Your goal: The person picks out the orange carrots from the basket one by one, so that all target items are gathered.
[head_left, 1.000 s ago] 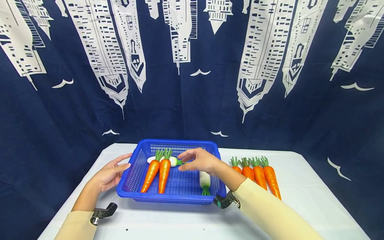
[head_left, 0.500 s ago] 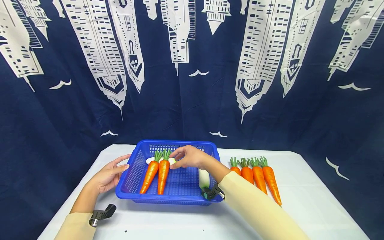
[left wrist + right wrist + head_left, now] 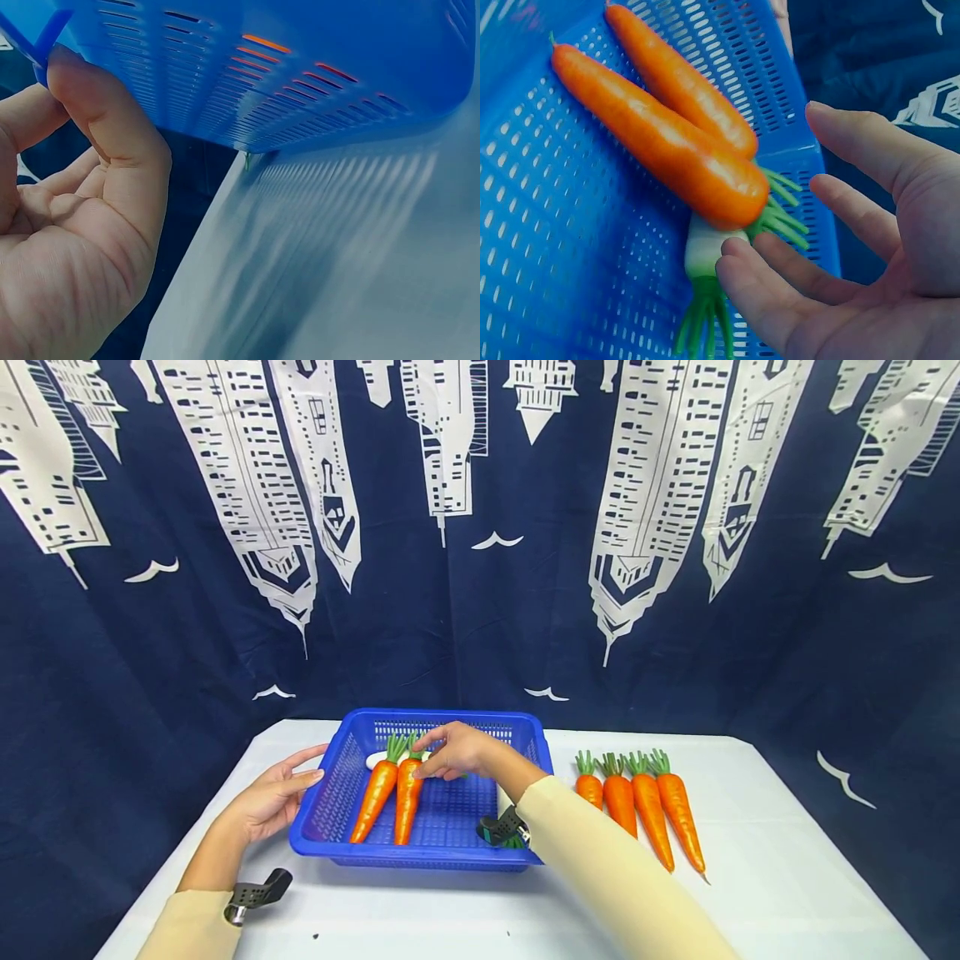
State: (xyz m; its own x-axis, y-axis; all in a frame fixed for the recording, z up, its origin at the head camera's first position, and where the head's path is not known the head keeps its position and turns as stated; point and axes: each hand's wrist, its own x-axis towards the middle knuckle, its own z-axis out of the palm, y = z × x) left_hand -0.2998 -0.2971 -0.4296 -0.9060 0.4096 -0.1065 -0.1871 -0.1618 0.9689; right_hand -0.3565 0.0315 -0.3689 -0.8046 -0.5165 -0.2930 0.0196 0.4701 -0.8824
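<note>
Two carrots lie partly over white radish in blue basket; I see left hand pinching rim, right hand, fingers spread, near green carrot tops.

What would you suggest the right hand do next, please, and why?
Probably close the right hand around the nearer carrot in the blue basket: the hand's fingers appear spread beside that carrot's leafy end, not gripping it, while the left hand holds the basket's rim.
</note>
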